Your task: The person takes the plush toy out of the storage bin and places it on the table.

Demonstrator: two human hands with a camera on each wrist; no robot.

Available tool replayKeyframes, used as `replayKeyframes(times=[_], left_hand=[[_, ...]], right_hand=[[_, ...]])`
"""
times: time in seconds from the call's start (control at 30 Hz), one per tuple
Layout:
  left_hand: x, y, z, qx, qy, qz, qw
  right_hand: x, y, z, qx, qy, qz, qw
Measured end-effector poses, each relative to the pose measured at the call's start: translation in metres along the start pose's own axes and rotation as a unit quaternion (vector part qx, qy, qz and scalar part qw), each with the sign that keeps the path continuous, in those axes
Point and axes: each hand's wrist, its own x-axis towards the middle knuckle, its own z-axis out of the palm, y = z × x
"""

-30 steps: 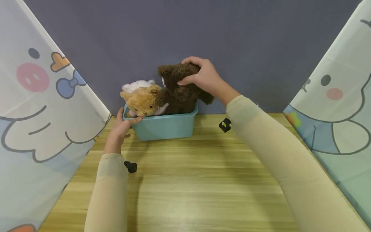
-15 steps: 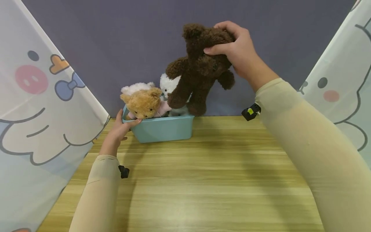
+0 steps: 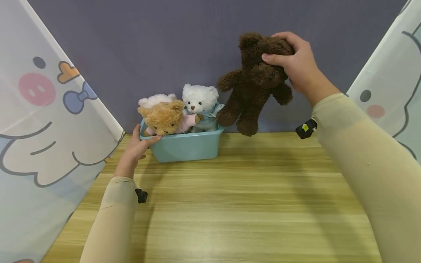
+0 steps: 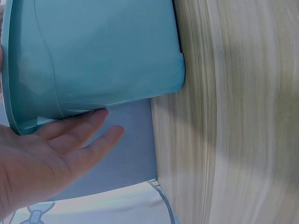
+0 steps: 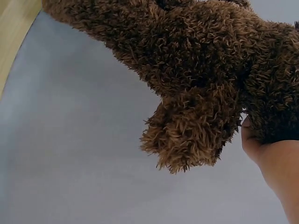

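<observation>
My right hand [image 3: 300, 64] grips a dark brown teddy bear [image 3: 253, 91] by the head, off the table and right of a light blue plastic bin [image 3: 185, 147]. The bear hangs upright; its furry body and a limb fill much of the right wrist view. My left hand [image 3: 133, 148] holds the bin's left corner, thumb at the front rim and fingers along the outer wall in the left wrist view. In the bin sit a tan teddy bear [image 3: 162, 117] in pink, a white teddy bear [image 3: 200, 100] in blue, and another white plush [image 3: 156, 99], mostly hidden.
The bin stands at the back of a wood-grain table [image 3: 230, 204], close to a grey-blue backdrop [image 3: 158, 47]. Cartoon-printed curtains [image 3: 36, 146] hang at the left and right sides.
My right hand has lifted the brown teddy bear out of the bin and carried it up and right, uncovering the white bear in blue. The left hand stays at the bin's corner.
</observation>
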Motion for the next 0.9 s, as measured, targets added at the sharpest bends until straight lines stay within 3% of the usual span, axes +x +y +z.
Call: replayKeyframes(times=[0.2,0.9], left_hand=[[-0.001,0.002,-0.002,-0.001,0.005,0.008,1.0],[-0.004,0.003,0.006,-0.01,0.009,0.018,0.9997]], right_hand=[[-0.001,0.021,-0.01,-0.077,-0.003,0.048,0.9959],[-0.014,0.116,0.009,-0.15,-0.107,0.124,0.975]])
